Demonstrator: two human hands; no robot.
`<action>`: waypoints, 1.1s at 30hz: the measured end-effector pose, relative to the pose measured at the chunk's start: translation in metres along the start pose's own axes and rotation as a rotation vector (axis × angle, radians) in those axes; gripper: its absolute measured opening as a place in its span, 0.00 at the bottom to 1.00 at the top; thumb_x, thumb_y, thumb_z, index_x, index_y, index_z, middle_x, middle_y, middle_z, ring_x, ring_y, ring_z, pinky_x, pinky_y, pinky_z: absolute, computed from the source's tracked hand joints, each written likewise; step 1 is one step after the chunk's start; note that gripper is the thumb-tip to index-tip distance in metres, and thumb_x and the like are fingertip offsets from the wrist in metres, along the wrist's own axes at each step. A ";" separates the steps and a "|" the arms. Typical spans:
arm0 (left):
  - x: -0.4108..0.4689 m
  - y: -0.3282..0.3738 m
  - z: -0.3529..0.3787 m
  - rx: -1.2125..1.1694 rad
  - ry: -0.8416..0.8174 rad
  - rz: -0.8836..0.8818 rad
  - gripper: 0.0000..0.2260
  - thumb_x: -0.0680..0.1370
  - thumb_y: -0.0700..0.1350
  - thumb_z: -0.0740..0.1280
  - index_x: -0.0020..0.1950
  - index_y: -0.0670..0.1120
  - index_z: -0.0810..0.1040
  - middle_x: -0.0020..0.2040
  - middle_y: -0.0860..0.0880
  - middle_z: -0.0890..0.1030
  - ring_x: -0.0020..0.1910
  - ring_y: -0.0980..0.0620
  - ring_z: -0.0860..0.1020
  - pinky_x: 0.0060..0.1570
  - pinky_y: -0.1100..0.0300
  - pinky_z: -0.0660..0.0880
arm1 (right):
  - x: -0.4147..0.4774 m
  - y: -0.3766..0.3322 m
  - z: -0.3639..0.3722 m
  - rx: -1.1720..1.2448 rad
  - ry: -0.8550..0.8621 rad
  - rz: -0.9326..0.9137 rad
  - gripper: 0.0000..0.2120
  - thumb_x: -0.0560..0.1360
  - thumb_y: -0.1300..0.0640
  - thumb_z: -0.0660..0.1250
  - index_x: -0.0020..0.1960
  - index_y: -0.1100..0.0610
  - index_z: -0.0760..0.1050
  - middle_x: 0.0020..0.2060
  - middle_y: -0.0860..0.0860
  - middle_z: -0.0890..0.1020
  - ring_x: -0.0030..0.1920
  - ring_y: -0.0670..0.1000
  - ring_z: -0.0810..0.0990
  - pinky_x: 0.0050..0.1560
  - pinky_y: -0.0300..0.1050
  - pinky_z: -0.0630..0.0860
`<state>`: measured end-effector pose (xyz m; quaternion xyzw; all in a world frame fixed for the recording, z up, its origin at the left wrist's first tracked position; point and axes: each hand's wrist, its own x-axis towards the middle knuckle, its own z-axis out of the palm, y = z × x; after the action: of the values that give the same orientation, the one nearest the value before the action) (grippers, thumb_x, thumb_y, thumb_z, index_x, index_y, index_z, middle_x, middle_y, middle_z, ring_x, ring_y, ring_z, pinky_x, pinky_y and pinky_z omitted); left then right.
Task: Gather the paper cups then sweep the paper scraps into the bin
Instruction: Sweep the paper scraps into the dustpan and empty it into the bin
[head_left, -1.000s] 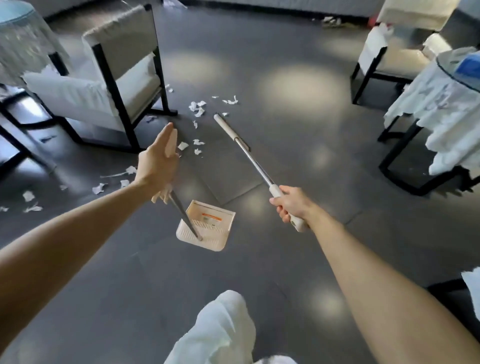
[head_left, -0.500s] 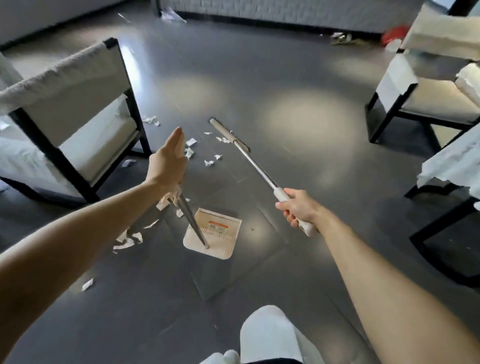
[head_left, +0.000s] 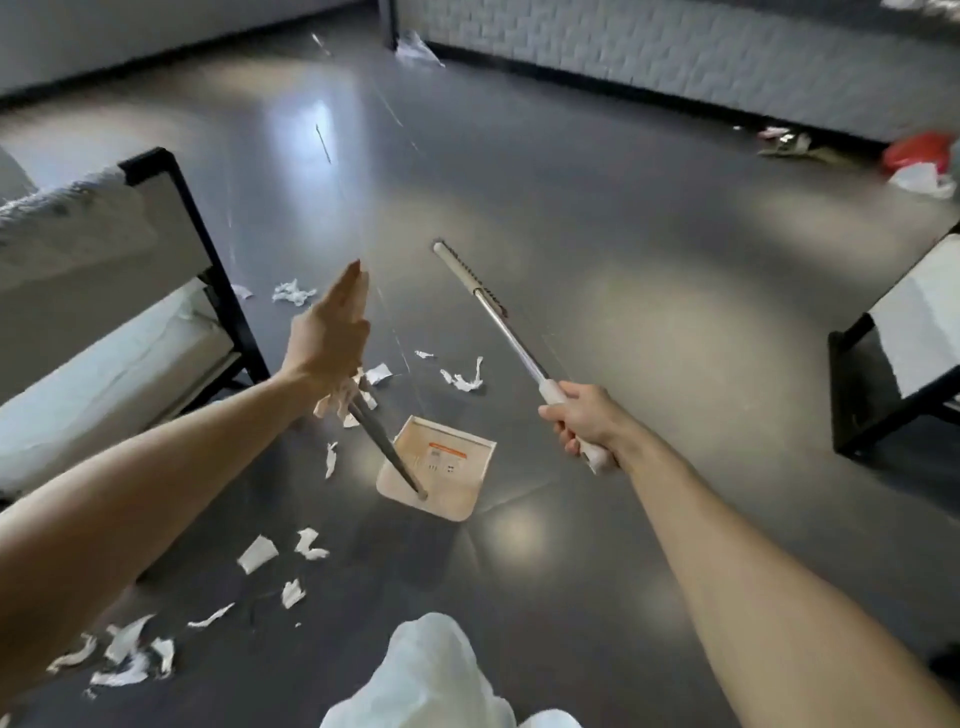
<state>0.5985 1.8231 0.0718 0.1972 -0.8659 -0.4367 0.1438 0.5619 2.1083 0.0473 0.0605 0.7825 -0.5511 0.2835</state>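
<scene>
Step in hand: sweeping is being prepared, by judgement; no paper cups are being shown, and the pan is lying empty.
Left hand: the left hand (head_left: 332, 338) is being held out with its upper fingers straight, while the lower fingers are being curled round the top of the dark metal handle (head_left: 387, 449) of the beige plastic dustpan (head_left: 467, 470), which is being held low over the glossy grey floor (head_left: 597, 234); contact cannot be told.
Right hand: the right hand (head_left: 584, 423) is being wrapped round the white grip of the silver-poled broom (head_left: 511, 340), whose white head is being pointed far and appears to be raised.
Scraps: torn white paper scraps (head_left: 462, 379) are lying just beyond the pan, beside the left armchair (head_left: 104, 291), and near left.
Bin: none is being shown.
Next move: the broom head is needing to be lowered beyond the far scraps and drawn towards the pan's open lip.
Change: compared with half a second ago, the armchair is being seen further left, and the scraps are lying closer to the pan; both holds are being kept.
</scene>
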 end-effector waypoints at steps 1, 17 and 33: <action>0.032 0.000 0.005 -0.046 0.019 -0.022 0.31 0.77 0.37 0.62 0.76 0.60 0.61 0.67 0.47 0.76 0.44 0.44 0.82 0.44 0.51 0.81 | 0.033 -0.021 -0.004 0.011 -0.028 0.003 0.10 0.79 0.67 0.60 0.60 0.63 0.71 0.30 0.52 0.65 0.17 0.41 0.62 0.17 0.31 0.60; 0.566 0.007 0.070 -0.175 0.240 -0.200 0.30 0.77 0.34 0.61 0.74 0.60 0.64 0.66 0.39 0.75 0.24 0.56 0.72 0.21 0.69 0.71 | 0.547 -0.338 -0.005 -0.176 -0.284 -0.083 0.07 0.79 0.67 0.61 0.54 0.59 0.70 0.28 0.52 0.65 0.17 0.42 0.62 0.16 0.32 0.61; 1.022 -0.101 0.023 0.044 0.540 -0.363 0.30 0.76 0.35 0.60 0.77 0.53 0.62 0.72 0.56 0.69 0.60 0.51 0.78 0.61 0.53 0.75 | 1.033 -0.660 0.159 -0.402 -0.654 -0.105 0.08 0.78 0.68 0.60 0.46 0.55 0.70 0.27 0.52 0.67 0.18 0.44 0.63 0.17 0.33 0.62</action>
<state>-0.2891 1.3069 0.0546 0.4602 -0.7564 -0.3683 0.2836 -0.5061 1.4862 0.0303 -0.2154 0.7451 -0.3909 0.4956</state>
